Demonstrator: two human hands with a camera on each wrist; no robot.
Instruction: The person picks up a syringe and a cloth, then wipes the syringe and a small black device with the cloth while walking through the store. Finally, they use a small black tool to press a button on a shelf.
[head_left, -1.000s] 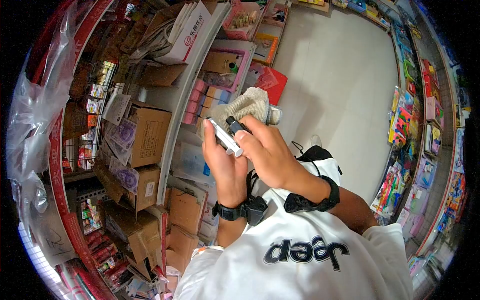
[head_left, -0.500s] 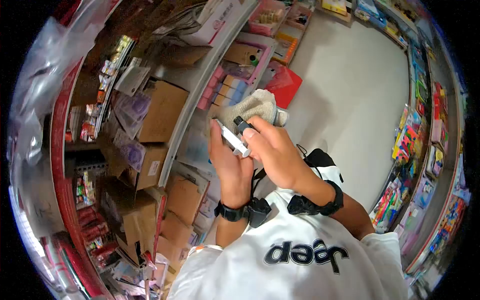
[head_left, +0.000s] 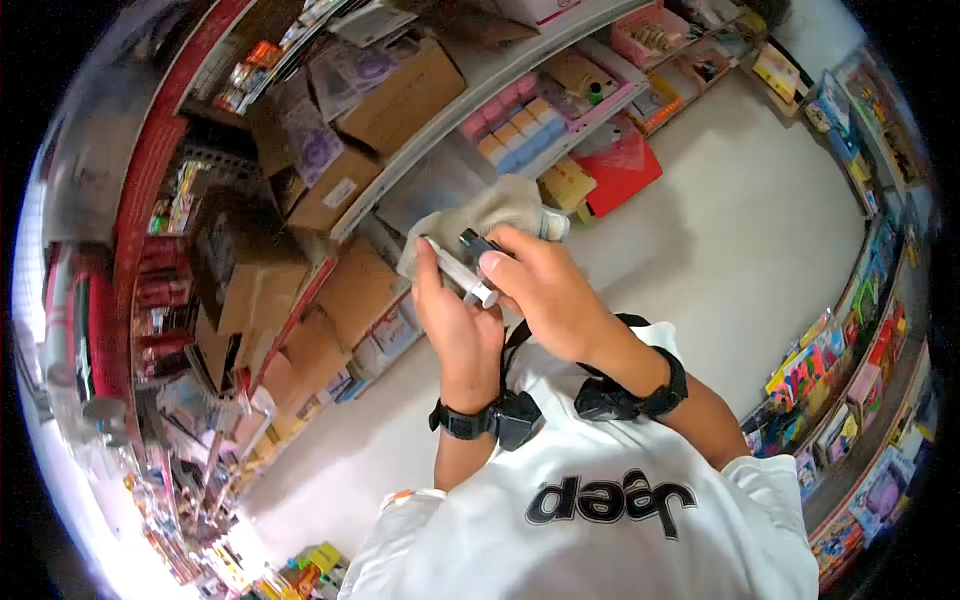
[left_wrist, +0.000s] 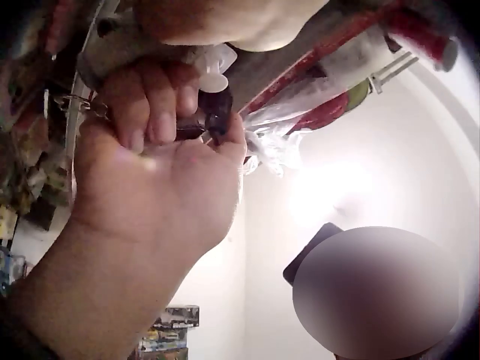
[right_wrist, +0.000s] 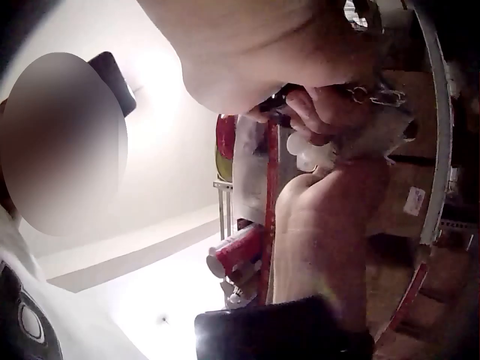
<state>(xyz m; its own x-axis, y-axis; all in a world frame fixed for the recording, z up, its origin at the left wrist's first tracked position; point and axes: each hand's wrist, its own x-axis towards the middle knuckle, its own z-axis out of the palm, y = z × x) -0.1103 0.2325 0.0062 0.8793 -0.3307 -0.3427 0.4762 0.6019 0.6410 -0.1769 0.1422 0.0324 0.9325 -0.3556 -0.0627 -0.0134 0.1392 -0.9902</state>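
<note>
My left hand (head_left: 462, 335) grips a slim white syringe (head_left: 457, 270), its flanged end toward me, lying slantwise along the fingers. Thumb and fingers of my right hand (head_left: 550, 295) pinch a small black cylinder (head_left: 474, 241) just beside the syringe. A grey knitted cloth (head_left: 512, 203) bunches behind both hands and partly hides behind the fingers. In the left wrist view the white plunger end (left_wrist: 214, 81) shows next to the curled left fingers. The right wrist view shows the same white end near the left thumb, under the right hand (right_wrist: 270, 52). A metal ring chain (right_wrist: 379, 96) hangs there.
Shelves with cardboard boxes (head_left: 405, 100) stand close on the left. Pink and blue packs (head_left: 520, 130) and a red sheet (head_left: 620, 170) lie beyond the hands. Across the pale floor (head_left: 740, 240), a shelf of colourful packets (head_left: 810, 355) runs along the right.
The head view has turned, so the left shelves swing up and rightward and floor appears at lower left. Both hands keep nearly the same hold on the syringe and black cylinder.
</note>
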